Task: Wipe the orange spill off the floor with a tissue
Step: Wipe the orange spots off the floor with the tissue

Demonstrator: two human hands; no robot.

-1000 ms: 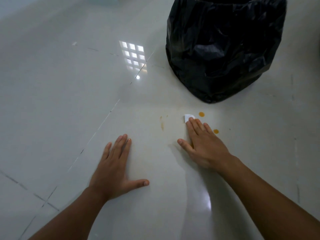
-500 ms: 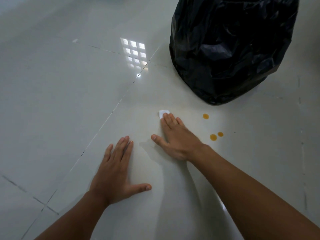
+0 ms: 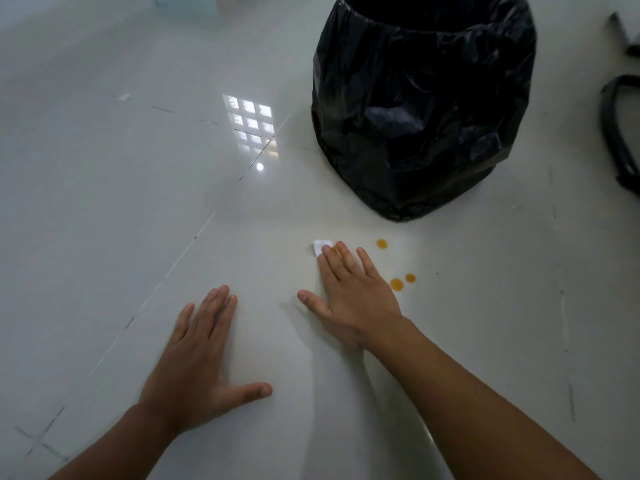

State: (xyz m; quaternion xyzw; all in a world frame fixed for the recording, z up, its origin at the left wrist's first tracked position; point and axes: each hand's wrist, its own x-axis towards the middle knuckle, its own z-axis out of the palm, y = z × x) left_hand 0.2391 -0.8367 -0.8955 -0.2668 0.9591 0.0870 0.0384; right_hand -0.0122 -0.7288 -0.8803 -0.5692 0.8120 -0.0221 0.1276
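We are pressing our right hand (image 3: pixel 349 296) flat, fingers slightly spread, on the tissue (image 3: pixel 321 247) peeking past our fingertips; orange drops (image 3: pixel 396 284) lying just beside.

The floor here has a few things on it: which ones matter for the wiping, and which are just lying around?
Part of the job:
- tissue, pressed flat under the right hand
- three orange drops
- left hand, braced flat on the floor

Just there:
- black-lined bin
- dark object at the right edge

The floor (image 3: pixel 104 202) is smooth, glossy tile — pale, mirroring a bright window grid. The bin liner (image 3: pixel 422 109) is thin black plastic, crinkled and faintly shiny. The tissue (image 3: pixel 320 247) looks like soft white matt paper — the orange drops (image 3: pixel 396 284) wet and glossy.
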